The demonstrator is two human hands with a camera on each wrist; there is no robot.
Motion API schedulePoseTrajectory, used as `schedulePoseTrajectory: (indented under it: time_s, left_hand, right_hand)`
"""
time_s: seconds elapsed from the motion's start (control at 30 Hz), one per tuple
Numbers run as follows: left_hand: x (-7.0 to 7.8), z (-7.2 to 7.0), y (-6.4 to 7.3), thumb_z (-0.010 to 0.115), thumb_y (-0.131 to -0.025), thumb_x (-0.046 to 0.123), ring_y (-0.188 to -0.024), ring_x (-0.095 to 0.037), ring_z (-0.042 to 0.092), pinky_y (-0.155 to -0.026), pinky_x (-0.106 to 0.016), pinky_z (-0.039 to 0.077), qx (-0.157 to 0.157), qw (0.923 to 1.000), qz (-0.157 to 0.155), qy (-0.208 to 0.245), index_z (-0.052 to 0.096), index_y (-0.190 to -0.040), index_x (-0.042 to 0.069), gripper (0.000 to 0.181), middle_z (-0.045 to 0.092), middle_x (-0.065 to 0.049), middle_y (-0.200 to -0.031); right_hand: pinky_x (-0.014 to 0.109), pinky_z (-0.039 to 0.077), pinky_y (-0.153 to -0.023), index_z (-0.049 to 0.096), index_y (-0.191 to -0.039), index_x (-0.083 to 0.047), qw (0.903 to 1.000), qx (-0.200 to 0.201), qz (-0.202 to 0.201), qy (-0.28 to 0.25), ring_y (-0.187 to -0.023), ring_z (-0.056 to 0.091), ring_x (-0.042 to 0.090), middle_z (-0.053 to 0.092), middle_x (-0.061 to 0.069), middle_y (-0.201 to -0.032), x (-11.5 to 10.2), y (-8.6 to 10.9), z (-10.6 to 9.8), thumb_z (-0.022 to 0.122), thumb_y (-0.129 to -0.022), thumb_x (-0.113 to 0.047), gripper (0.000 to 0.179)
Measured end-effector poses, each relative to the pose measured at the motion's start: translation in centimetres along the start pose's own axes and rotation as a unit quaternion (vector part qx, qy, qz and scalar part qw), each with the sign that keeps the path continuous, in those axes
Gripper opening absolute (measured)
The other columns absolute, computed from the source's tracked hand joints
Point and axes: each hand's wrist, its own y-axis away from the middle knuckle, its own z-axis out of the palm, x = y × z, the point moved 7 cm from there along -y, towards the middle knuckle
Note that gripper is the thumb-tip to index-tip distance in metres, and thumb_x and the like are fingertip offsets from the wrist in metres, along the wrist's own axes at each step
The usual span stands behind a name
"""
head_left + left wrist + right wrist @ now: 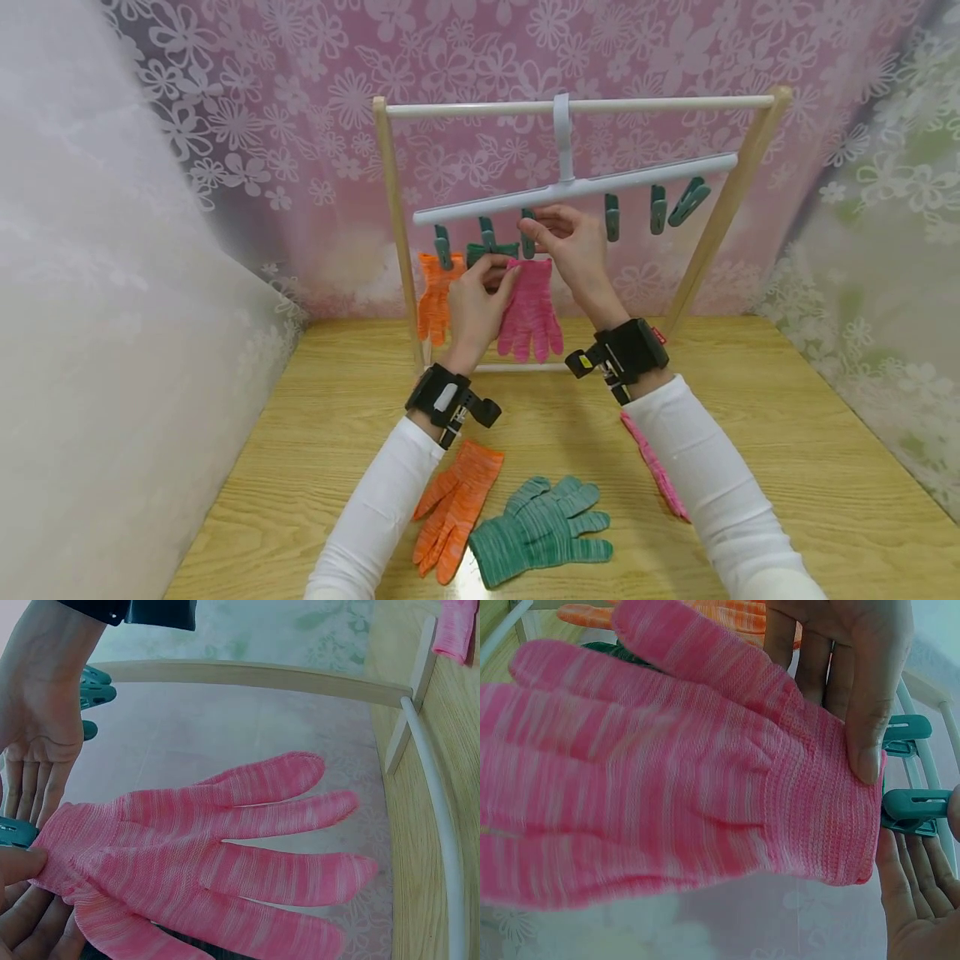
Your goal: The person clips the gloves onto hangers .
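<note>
By its cuff, a pink knit glove (531, 312) is pinched between the thumb and fingers of my left hand (477, 308), its fingers hanging down. My right hand (573, 250) grips a green clothespin (528, 237) on the white hanger (637, 177). In the right wrist view the clothespin's tip (894, 810) is right at the edge of the cuff (829, 795). Left of it, an orange glove (433, 304) hangs from one clothespin (443, 248). A green glove (507, 249) hangs from another clothespin (487, 235), mostly hidden behind my left hand.
More clothespins (612, 218) hang along the hanger's right side. The hanger tilts on a rack with wooden posts (396, 208) and a white top rail (472, 108). On the table (315, 433) lie an orange glove (468, 492), a green glove (543, 529) and a pink glove (654, 467) partly behind my right sleeve.
</note>
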Motion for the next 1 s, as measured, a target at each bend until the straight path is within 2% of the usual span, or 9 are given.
schedulePoseTrajectory:
  time_s: [0.3, 0.63, 0.77, 1.0]
  left_hand:
    - [0.66, 0.06, -0.53, 0.067, -0.100, 0.023, -0.084, -0.020, 0.074, -0.073, -0.031, 0.058, 0.021, 0.9993, -0.028, -0.012, 0.073, -0.115, 0.003, 0.025, 0.078, -0.011, -0.098]
    - [0.45, 0.64, -0.76, 0.065, -0.102, 0.022, -0.085, -0.020, 0.075, -0.070, -0.030, 0.058, 0.038, 0.9985, -0.035, -0.015, 0.072, -0.115, 0.003, 0.024, 0.078, -0.011, -0.101]
    - [0.38, 0.63, -0.63, 0.064, -0.102, 0.022, -0.086, -0.021, 0.075, -0.071, -0.030, 0.057, 0.056, 0.9977, -0.037, -0.002, 0.071, -0.115, 0.003, 0.024, 0.078, -0.011, -0.101]
    - [0.17, 0.62, -0.24, 0.065, -0.101, 0.020, -0.080, -0.022, 0.074, -0.068, -0.029, 0.057, 0.100, 0.9943, -0.021, 0.031, 0.070, -0.114, 0.002, 0.023, 0.077, -0.012, -0.097]
  right_hand:
    - [0.038, 0.060, -0.085, 0.073, -0.116, 0.001, 0.9998, 0.011, 0.002, -0.015, -0.093, 0.072, 0.012, 0.077, 0.010, -0.104, -0.16, -0.34, 0.04, 0.077, -0.092, -0.023, 0.034]
    - [0.036, 0.060, -0.084, 0.072, -0.115, 0.004, 0.9996, 0.019, 0.003, -0.019, -0.091, 0.072, 0.010, 0.077, 0.013, -0.105, -0.30, -0.42, 0.06, 0.077, -0.093, -0.020, 0.032]
    - [0.032, 0.060, -0.082, 0.073, -0.114, 0.004, 0.9995, 0.024, 0.002, -0.019, -0.091, 0.072, 0.010, 0.077, 0.013, -0.104, -0.31, -0.37, 0.16, 0.077, -0.093, -0.019, 0.032]
    - [0.030, 0.059, -0.087, 0.074, -0.115, 0.003, 0.9995, 0.030, 0.001, -0.009, -0.095, 0.073, 0.015, 0.077, 0.013, -0.104, -0.26, -0.25, 0.32, 0.076, -0.093, -0.020, 0.032]
